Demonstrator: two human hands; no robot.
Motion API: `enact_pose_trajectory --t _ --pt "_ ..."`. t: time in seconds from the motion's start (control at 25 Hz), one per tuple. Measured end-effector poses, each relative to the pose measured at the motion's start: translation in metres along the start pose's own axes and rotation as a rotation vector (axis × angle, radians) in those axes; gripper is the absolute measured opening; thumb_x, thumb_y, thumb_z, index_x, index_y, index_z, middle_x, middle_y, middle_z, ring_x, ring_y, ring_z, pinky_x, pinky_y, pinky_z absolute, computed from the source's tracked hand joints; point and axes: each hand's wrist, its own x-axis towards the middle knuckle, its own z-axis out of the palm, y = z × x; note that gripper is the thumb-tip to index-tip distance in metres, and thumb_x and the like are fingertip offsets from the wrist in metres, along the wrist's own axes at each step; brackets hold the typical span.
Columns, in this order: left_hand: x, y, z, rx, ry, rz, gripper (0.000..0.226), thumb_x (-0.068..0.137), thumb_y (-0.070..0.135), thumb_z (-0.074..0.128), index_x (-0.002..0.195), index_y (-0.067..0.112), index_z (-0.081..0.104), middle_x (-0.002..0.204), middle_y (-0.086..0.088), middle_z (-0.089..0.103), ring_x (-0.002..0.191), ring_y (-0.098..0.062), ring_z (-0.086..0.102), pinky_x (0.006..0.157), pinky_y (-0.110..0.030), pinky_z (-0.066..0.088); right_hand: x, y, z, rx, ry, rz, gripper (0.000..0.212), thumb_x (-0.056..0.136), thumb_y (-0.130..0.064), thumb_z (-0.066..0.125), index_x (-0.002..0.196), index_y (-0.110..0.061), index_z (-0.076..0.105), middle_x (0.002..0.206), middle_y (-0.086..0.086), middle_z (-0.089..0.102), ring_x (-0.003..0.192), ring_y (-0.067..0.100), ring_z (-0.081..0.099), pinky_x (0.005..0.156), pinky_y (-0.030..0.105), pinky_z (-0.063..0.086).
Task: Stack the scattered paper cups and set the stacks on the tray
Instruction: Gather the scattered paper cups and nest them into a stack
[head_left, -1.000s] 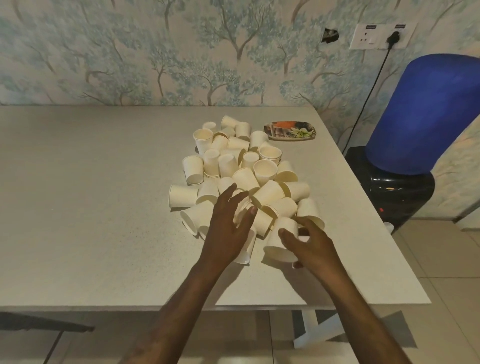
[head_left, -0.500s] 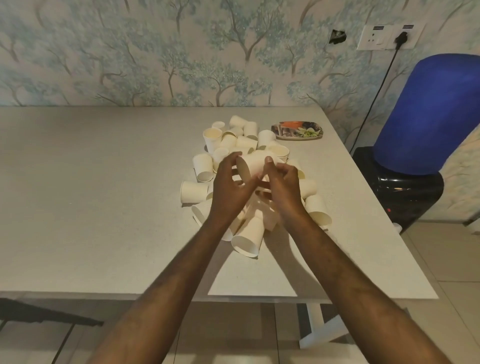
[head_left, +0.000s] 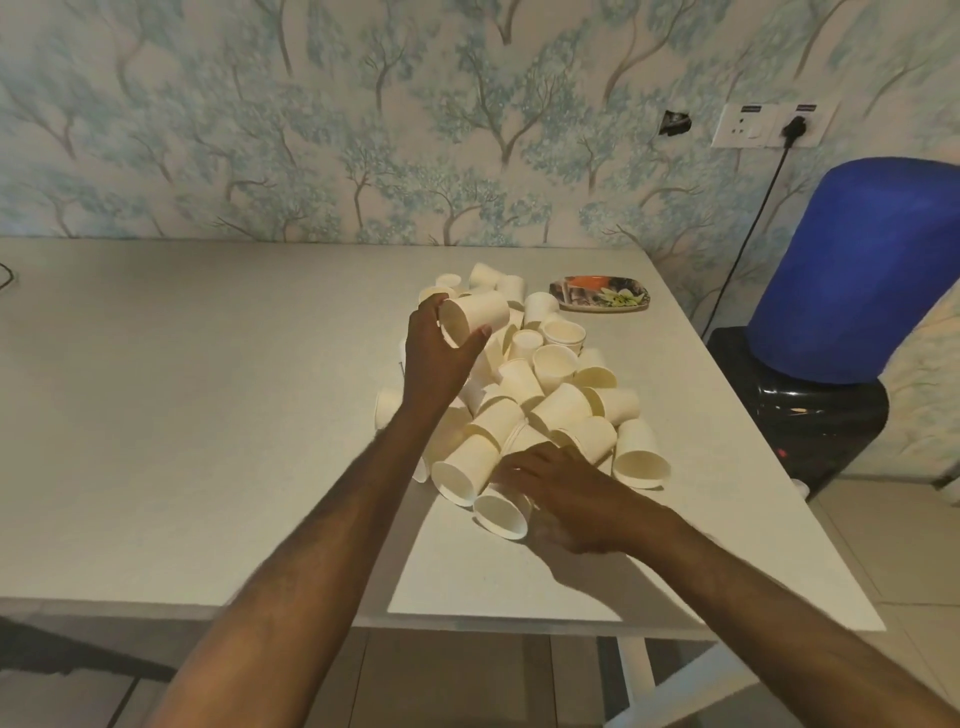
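the left hand (head_left: 439, 358) grasps a cup (head_left: 475, 318) by its rim end, held on its side above the pile (head_left: 535, 405), mouth turned toward the camera. the right hand (head_left: 563, 491) lies over the near edge of the pile, fingers curled round a cup there; that cup is mostly hidden. loose cups lie tumbled on the table (head_left: 208, 415), most on their sides. the tray (head_left: 599, 300) sits at about 1 o'clock from the pile, near it, with no cups on it.
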Motion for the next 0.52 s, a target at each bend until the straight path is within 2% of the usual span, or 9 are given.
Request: enact_pose_trajectory --t 0.12,0.28,0.44,0.52 --pt "-0.003 -0.003 -0.001 -0.001 0.014 -0.010 0.075 0.081 0.041 0.081 0.142 0.013 0.047 0.141 -0.008 0.055 0.125 -0.025 0.057 0.101 -0.049 0.053 0.004 -0.003 0.012 -0.075 0.045 -0.043 0.071 0.081 -0.035 0.079 0.141 -0.031 0.040 0.147 -0.008 0.046 0.128 0.015 0.047 0.109 0.039 0.042" --pt "-0.008 -0.001 -0.003 -0.013 0.005 -0.019 0.073 0.082 0.040 0.082 0.141 0.017 0.046 0.142 -0.006 0.054 0.124 -0.022 0.057 0.102 -0.047 0.053 0.006 -0.004 0.016 -0.039 0.134 -0.024 0.063 0.082 -0.045 0.076 0.135 -0.028 0.048 0.142 -0.008 0.052 0.122 0.016 0.050 0.104 0.041 0.045" --pt "-0.013 0.002 -0.014 -0.081 -0.009 -0.007 0.071 0.083 0.037 0.082 0.143 0.019 0.046 0.143 -0.003 0.054 0.120 -0.019 0.058 0.093 -0.029 0.055 -0.002 0.000 -0.001 0.147 0.273 -0.004 0.063 0.078 -0.047 0.075 0.132 -0.032 0.046 0.134 -0.010 0.055 0.109 0.008 0.046 0.094 0.033 0.042" --pt "-0.014 0.008 -0.021 -0.120 -0.022 0.000 0.070 0.084 0.037 0.081 0.143 0.024 0.045 0.144 -0.001 0.053 0.115 -0.016 0.060 0.085 -0.020 0.053 -0.001 0.004 -0.020 0.250 0.378 0.058 0.064 0.076 -0.053 0.071 0.131 -0.036 0.044 0.129 -0.012 0.055 0.105 0.009 0.042 0.088 0.039 0.043"
